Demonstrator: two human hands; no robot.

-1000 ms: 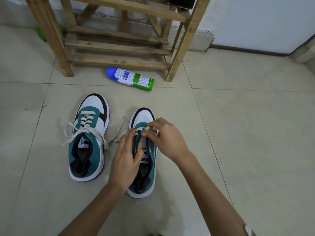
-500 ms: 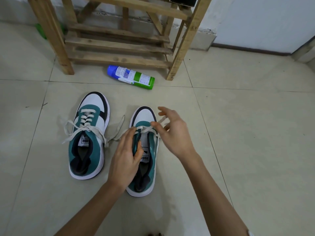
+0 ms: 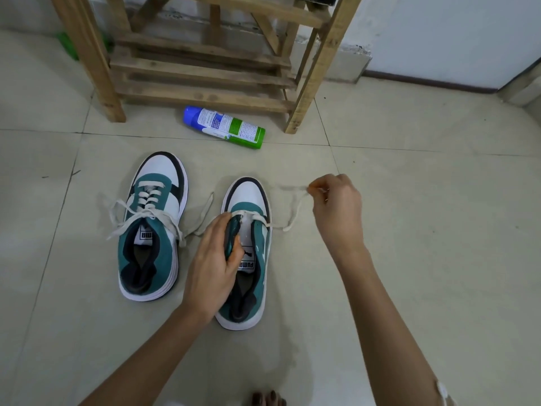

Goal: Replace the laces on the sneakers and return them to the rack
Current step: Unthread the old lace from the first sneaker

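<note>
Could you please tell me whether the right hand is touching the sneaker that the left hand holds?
Apart. The head view shows floor tile between the right hand and that sneaker; its fingers only pinch the lace.

Pale beige floor tiles (image 3: 424,230) with thin dark grout lines meet a white wall (image 3: 439,30) edged by a dark baseboard (image 3: 424,81). A slatted wooden rack (image 3: 205,72) stands on the tiles near the wall.

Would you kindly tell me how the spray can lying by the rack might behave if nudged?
The spray can lies on its side on the smooth floor tiles, so it would probably roll rather than slide. Its glossy round body may be slippery to grip. It looks rigid, so it should not flex.
</note>
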